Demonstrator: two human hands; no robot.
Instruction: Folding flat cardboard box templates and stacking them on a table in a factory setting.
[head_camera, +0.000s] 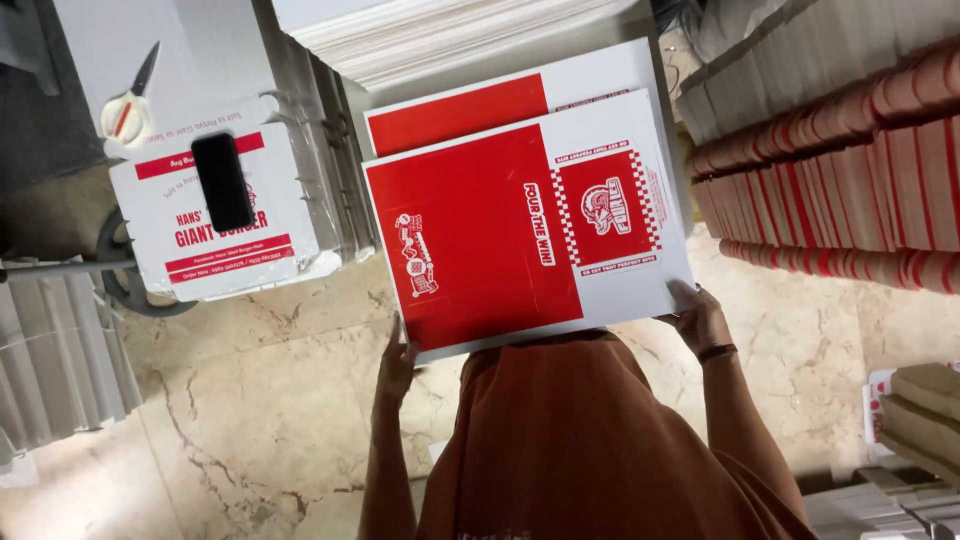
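I hold a flat red and white cardboard box blank (520, 235) in front of me, above my brown-clothed lap. My left hand (397, 362) grips its lower left edge. My right hand (697, 315) grips its lower right corner. A second red and white blank (500, 105) lies just behind it, partly covered. Both sit before a tall stack of white sheets (440, 35).
A white box with red print (160, 235) stands at the left with a black phone (222, 182) on it and scissors (128, 100) behind. Rows of folded red and white boxes (830, 170) fill the right. The floor is beige marble (250, 400). White stacks (55, 350) stand at far left.
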